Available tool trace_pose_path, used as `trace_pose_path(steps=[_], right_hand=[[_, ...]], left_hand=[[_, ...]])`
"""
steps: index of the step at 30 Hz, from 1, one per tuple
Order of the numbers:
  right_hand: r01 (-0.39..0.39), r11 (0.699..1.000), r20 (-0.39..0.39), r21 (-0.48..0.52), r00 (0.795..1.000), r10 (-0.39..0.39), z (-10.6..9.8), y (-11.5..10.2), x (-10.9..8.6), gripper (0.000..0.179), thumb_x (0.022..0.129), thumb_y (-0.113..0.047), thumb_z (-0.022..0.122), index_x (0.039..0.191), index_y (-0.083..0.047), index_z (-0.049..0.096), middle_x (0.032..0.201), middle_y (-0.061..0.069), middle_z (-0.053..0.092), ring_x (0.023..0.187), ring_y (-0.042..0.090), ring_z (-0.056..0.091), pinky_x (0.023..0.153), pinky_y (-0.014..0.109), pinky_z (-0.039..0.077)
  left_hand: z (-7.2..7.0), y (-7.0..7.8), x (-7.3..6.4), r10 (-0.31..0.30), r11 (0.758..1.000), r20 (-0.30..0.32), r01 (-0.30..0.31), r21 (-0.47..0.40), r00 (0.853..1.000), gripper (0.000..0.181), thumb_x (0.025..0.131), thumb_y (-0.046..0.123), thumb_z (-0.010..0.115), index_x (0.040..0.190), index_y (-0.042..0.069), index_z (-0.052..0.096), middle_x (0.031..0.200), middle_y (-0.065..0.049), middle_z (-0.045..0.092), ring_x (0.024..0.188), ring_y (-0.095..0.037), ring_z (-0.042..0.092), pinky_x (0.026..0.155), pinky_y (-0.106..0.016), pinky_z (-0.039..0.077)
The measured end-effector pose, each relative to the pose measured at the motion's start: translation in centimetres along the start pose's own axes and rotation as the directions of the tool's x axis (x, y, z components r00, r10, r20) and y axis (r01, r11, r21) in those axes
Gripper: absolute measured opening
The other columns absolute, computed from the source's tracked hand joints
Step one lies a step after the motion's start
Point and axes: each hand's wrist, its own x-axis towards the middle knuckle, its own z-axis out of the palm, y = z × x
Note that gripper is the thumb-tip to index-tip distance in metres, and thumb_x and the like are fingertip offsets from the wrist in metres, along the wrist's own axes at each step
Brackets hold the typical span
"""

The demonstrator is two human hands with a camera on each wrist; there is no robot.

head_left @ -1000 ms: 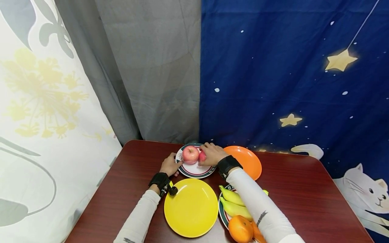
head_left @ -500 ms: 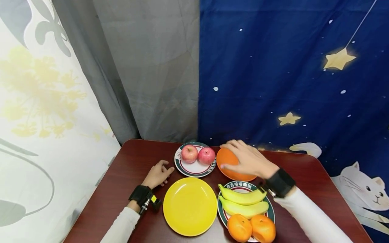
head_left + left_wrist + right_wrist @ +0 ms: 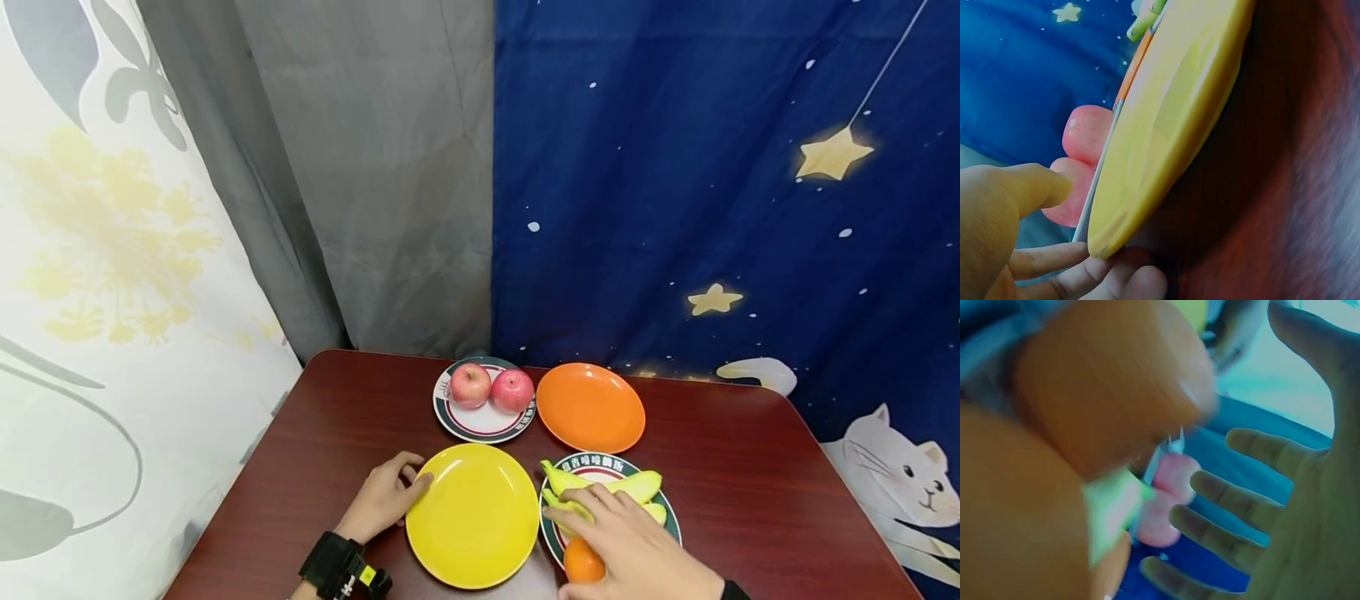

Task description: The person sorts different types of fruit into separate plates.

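Note:
My left hand [image 3: 378, 500] is at the left rim of a yellow plate [image 3: 472, 517]. In the left wrist view its fingertips [image 3: 1054, 257] meet the plate's edge, some of them under it, while the thumb stands apart above. My right hand [image 3: 637, 546], fingers spread, is over a patterned plate [image 3: 592, 460] with bananas [image 3: 633, 485] and oranges. One orange [image 3: 583, 562] shows beside the hand in the head view; the hand hides the other. In the right wrist view two oranges [image 3: 1116, 387] loom large beside the straight, spread fingers [image 3: 1235, 500], which hold nothing.
Two red apples [image 3: 513, 391] sit on a second patterned plate [image 3: 480, 432] at the back. To its right lies an orange plate [image 3: 591, 408]. Curtains [image 3: 405, 208] hang behind the dark red table [image 3: 750, 475].
My right hand has left the apple, passed over the orange plate and come down to the oranges. My left hand has moved from the apple plate to the yellow plate's rim.

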Motion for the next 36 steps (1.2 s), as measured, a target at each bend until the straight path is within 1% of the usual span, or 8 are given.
trace_pose_path(steps=[3,5,13,21,24,29,32,36], right_hand=[[-0.033,0.999,0.112,0.015,0.993,0.031,1.4,-0.1,-0.3,0.083,0.082,-0.09,0.053,0.149,-0.041,0.053,0.149,-0.007,0.052,0.125,0.02,0.048,0.104,0.059,0.049],[-0.027,1.0,0.129,-0.004,0.991,0.027,2.3,0.0,-0.3,0.081,0.083,-0.091,0.05,0.147,-0.041,0.055,0.146,-0.007,0.051,0.12,0.018,0.045,0.101,0.055,0.051],[0.115,0.989,-0.02,-0.096,0.993,-0.117,4.3,0.8,-0.4,0.052,0.096,-0.072,0.057,0.125,-0.031,0.069,0.12,-0.01,0.058,0.105,0.011,0.043,0.084,0.038,0.052],[0.195,0.961,-0.104,-0.198,0.97,-0.219,4.5,1.0,-0.3,0.047,0.086,-0.057,0.08,0.12,-0.025,0.07,0.11,-0.01,0.061,0.099,0.011,0.044,0.079,0.031,0.05],[0.197,0.959,-0.129,-0.205,0.966,-0.226,4.6,1.0,-0.3,0.047,0.081,-0.05,0.085,0.118,-0.024,0.071,0.107,-0.01,0.061,0.098,0.012,0.045,0.08,0.03,0.05],[0.148,0.983,-0.138,-0.108,0.977,-0.162,3.0,0.4,-0.1,0.044,0.082,-0.045,0.085,0.119,-0.025,0.069,0.11,-0.012,0.059,0.102,0.011,0.047,0.085,0.032,0.051],[0.174,0.979,-0.253,-0.106,0.948,-0.195,1.1,0.0,0.8,0.042,0.079,-0.04,0.086,0.115,-0.026,0.069,0.11,-0.014,0.058,0.105,0.01,0.05,0.088,0.035,0.052],[0.259,0.953,-0.418,-0.155,0.857,-0.301,-2.0,-0.9,3.3,0.042,0.076,-0.032,0.088,0.112,-0.023,0.068,0.11,-0.008,0.058,0.101,0.011,0.054,0.079,0.03,0.054]], left_hand=[[0.5,0.0,-0.3,0.008,1.0,-0.032,-0.007,0.019,0.999,0.049,0.101,0.042,0.069,0.13,0.002,0.064,0.094,-0.002,0.066,0.058,-0.012,0.057,0.053,-0.027,0.05],[0.7,-0.1,-0.4,0.013,0.999,-0.061,-0.011,0.039,0.998,0.046,0.1,0.04,0.071,0.127,0.003,0.066,0.093,-0.001,0.066,0.061,-0.011,0.056,0.056,-0.025,0.048],[1.3,-0.2,-0.5,-0.008,0.999,-0.123,0.013,0.041,0.992,0.037,0.097,0.035,0.074,0.121,0.008,0.071,0.091,0.0,0.066,0.065,-0.01,0.056,0.061,-0.022,0.047],[1.3,-0.5,-0.4,-0.011,0.999,-0.096,0.015,0.037,0.995,0.042,0.091,0.029,0.081,0.124,0.005,0.069,0.09,0.0,0.066,0.061,-0.013,0.055,0.058,-0.023,0.046],[1.3,-0.6,-0.4,-0.01,1.0,-0.077,0.012,0.025,0.997,0.043,0.091,0.024,0.081,0.125,0.003,0.067,0.089,-0.001,0.066,0.059,-0.014,0.054,0.056,-0.023,0.045],[1.3,-0.9,-0.1,-0.007,1.0,-0.067,0.008,0.017,0.998,0.042,0.091,0.022,0.081,0.126,0.002,0.067,0.088,-0.001,0.066,0.059,-0.014,0.053,0.057,-0.023,0.044],[1.3,-1.0,-0.1,-0.008,1.0,-0.065,0.009,0.015,0.998,0.043,0.091,0.023,0.081,0.126,0.002,0.067,0.088,-0.002,0.066,0.06,-0.015,0.053,0.057,-0.023,0.044],[1.4,-0.9,-0.1,-0.018,1.0,-0.062,0.019,0.02,0.998,0.043,0.091,0.023,0.081,0.126,0.002,0.067,0.088,-0.002,0.066,0.06,-0.015,0.053,0.058,-0.023,0.045]])
